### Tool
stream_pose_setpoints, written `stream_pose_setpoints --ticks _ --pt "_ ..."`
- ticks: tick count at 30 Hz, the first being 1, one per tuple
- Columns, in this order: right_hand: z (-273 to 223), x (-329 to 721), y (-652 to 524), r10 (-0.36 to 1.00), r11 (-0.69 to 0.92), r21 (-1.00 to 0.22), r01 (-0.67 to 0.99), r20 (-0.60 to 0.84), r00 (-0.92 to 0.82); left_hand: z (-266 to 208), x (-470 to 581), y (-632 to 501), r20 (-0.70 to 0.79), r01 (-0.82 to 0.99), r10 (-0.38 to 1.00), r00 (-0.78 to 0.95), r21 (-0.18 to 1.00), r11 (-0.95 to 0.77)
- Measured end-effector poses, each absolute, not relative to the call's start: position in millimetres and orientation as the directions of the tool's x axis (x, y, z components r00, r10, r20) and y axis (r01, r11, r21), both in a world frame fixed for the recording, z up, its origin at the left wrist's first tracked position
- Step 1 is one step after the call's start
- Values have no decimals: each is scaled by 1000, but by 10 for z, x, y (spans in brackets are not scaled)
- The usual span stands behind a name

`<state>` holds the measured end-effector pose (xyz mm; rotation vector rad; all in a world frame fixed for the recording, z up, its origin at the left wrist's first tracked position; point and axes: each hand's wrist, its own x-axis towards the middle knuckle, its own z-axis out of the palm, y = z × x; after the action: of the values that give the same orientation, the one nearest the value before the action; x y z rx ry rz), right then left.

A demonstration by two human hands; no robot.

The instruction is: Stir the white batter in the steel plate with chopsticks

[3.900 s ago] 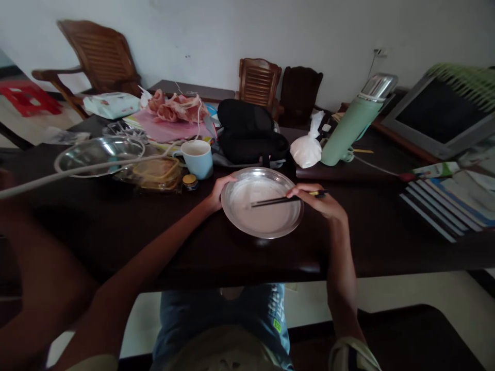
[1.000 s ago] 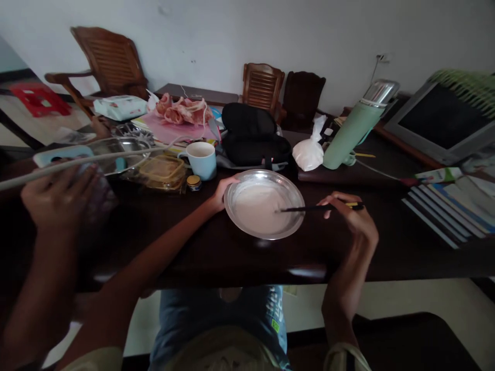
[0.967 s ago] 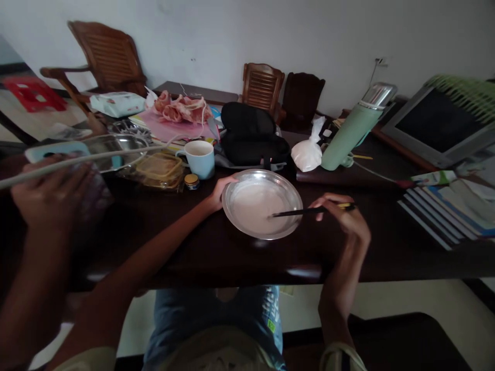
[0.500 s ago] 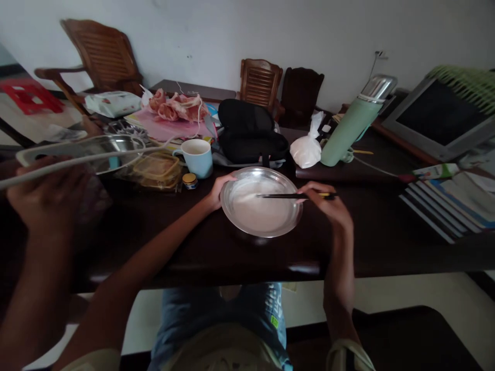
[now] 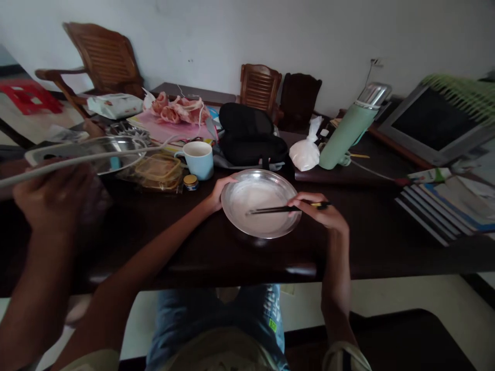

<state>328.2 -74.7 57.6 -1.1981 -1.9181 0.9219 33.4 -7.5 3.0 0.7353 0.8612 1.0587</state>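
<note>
While the left hand (image 5: 216,193) grips the rim of the shiny round metal pan (image 5: 261,209) of runny white batter on the dark table (image 5: 379,242), the right hand (image 5: 320,212) pinches thin stiff black chopsticks (image 5: 278,209), so the slippery pan likely needs steady rim holding.

Co-worker's blurred hand (image 5: 54,201) hiding a phone (image 5: 50,152); monitor (image 5: 436,123) cut off at right.

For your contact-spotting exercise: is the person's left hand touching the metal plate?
Touching. The head view shows the left hand with fingers on the metal plate rim.
</note>
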Motion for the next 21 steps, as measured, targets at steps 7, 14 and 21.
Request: stream_pose_setpoints --ticks 7,14,21 --pt "588 3357 -779 946 317 -816 483 238 -220 -24 325 -33 -209 -465 939 274 825 320" --pt "587 3378 -783 943 309 -762 569 321 -83 -87 316 -5 -174 -485 939 298 819 306" --pt "576 3309 -797 934 350 -787 508 249 -257 -3 326 -50 -281 -452 925 254 812 370"
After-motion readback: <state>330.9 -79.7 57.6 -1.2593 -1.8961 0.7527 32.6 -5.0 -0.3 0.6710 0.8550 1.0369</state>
